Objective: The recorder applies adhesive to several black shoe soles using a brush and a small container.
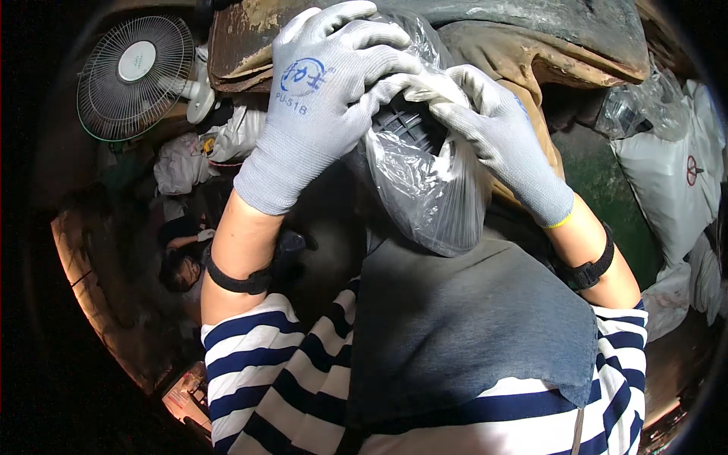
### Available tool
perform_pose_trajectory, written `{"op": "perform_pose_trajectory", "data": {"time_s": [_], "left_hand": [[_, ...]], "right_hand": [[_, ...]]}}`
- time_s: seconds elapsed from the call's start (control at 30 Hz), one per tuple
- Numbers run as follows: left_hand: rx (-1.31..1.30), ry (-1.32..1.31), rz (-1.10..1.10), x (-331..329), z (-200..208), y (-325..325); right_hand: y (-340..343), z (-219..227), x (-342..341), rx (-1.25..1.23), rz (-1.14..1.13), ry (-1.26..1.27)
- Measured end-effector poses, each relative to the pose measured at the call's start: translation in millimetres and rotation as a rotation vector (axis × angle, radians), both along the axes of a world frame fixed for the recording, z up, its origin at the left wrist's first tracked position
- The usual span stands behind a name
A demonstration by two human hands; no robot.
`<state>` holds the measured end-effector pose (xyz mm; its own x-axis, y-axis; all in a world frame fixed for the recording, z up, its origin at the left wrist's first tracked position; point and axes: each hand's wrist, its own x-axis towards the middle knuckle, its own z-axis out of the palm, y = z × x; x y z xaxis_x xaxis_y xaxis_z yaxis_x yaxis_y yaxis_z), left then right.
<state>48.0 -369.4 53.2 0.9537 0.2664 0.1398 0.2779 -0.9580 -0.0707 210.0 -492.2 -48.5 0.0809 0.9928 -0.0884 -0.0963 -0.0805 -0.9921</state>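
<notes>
I have both gloved hands up close in front of the head camera, working on a clear plastic bag (428, 189) that holds a dark ribbed plastic part (409, 125). My left hand (322, 91) is clamped over the top of the bag, fingers curled down onto the part through the film. My right hand (493, 133) pinches the bunched plastic at the bag's mouth, thumb and fingers closed on the film just beside the left fingertips. The bag hangs between the two hands, above my grey apron (462, 334) and the striped sleeves (258, 356).

To do this well, I judge the left hand should keep the part pinned steady while the right gathers the loose film evenly, so the thin plastic does not tear on the ribbed edges. The bottom of the bag sags free, so I would keep the weight on the left palm and not on the pinched neck.

Behind the hands a worn, rusty brown machine housing (531, 45) fills the top of the view. A round fan (136, 76) stands at upper left, white sacks (667, 182) lie at the right, and another person (182, 262) crouches well below on the left, apart from my arms.
</notes>
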Motion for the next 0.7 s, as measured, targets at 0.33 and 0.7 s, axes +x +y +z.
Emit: {"op": "perform_pose_trajectory", "data": {"time_s": [0.33, 0.7], "left_hand": [[-0.038, -0.018, 0.013, -23.1, -6.4, 3.5], [-2.127, -1.100, 0.089, -134.8, -168.8, -42.7]], "right_hand": [[3.9, -5.4, -11.1, -0.024, -0.003, -0.101], [10.9, 10.2, 4.1, 0.102, 0.324, -0.124]]}}
